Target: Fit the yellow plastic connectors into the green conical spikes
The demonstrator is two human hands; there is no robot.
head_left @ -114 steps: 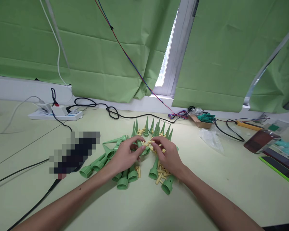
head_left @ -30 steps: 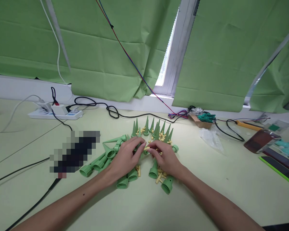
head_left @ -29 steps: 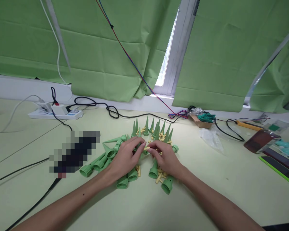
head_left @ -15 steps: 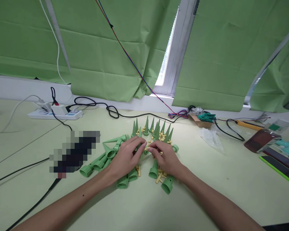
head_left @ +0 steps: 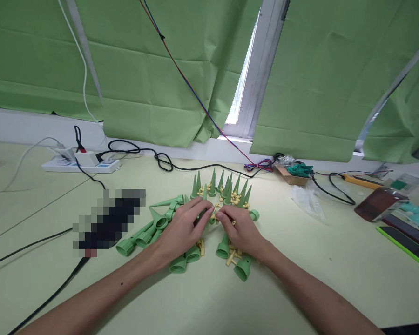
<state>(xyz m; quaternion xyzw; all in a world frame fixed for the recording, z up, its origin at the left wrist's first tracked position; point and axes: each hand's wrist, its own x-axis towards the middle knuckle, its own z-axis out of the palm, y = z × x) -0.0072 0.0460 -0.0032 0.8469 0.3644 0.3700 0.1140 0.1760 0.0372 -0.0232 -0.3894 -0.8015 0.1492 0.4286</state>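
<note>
My left hand (head_left: 188, 225) is closed in a pinch over the middle of a pile of green plastic pieces; what its fingers hold is hidden. A green spike (head_left: 205, 191) rises just behind those fingers. Facing it, fingertips almost meeting, my right hand (head_left: 240, 227) pinches a small yellow plastic piece (head_left: 213, 217), mostly covered. Several green cones stand upright beyond the hands, such as a spike (head_left: 213, 181), among loose yellow pieces (head_left: 235, 199). Green cones with wide round sockets (head_left: 126, 246) lie left of my left hand. Below my right wrist sit another green socket (head_left: 243, 268) and yellow T-shaped pieces (head_left: 231, 257).
A white power strip (head_left: 82, 164) with plugs and a black cable (head_left: 195, 168) run along the back. At the right are a small cardboard box (head_left: 293, 177), clear plastic bags (head_left: 307, 202), a dark red transparent object (head_left: 380, 204) and a green-edged phone-like slab (head_left: 407, 246). A blurred-out dark object (head_left: 110, 221) lies left.
Both hands stay nearly in place, with the fingertips shifting slightly around the small yellow piece. The spike behind my left fingers sits a touch further right. The pile looks otherwise unchanged.
</note>
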